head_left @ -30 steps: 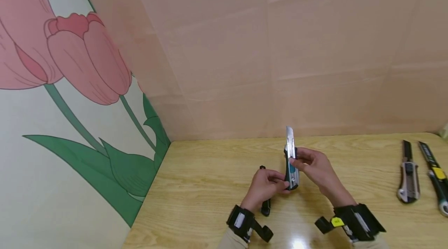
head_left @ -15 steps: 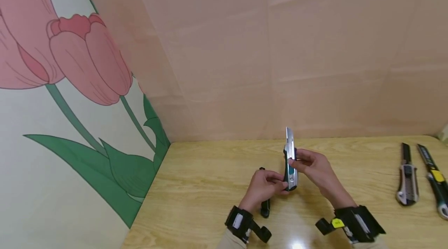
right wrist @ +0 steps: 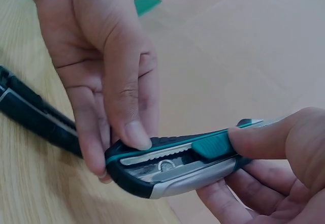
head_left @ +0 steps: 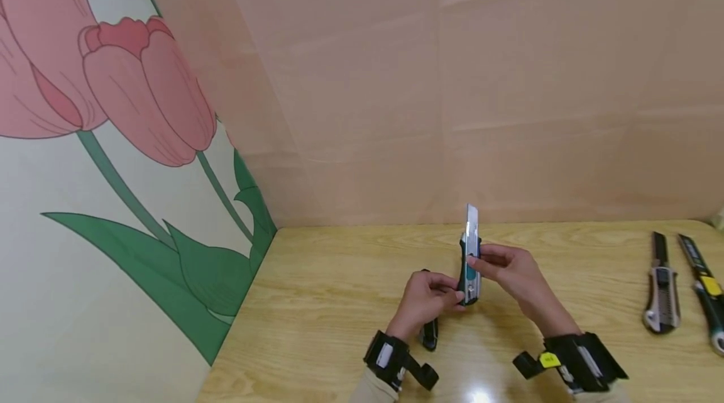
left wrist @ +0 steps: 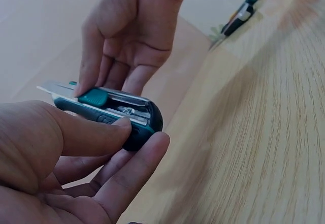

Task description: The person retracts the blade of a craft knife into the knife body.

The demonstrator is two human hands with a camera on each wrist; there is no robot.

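A silver and dark green utility knife (head_left: 471, 280) is held up over the table, its blade (head_left: 472, 220) extended away from me. My left hand (head_left: 424, 303) pinches the rear end of the handle between thumb and fingers. Farther forward, my right hand (head_left: 520, 280) grips the same knife. In the right wrist view, the right thumb (right wrist: 264, 137) lies against the front of the teal slider (right wrist: 213, 147), with fingers beneath the handle. The left thumb tip (left wrist: 121, 126) presses on the handle's side near its end in the left wrist view.
A black utility knife (head_left: 430, 335) lies on the wooden table (head_left: 328, 321), partly hidden beneath my left hand. Two more lie at the right: a grey and black one (head_left: 662, 302) and a green and black one with a yellow part (head_left: 709, 296). A pinkish-brown covering (head_left: 362, 107) rises behind.
The knife has turned slightly, so the blade shows more of its flat face. Both hands keep their hold and have hardly moved.
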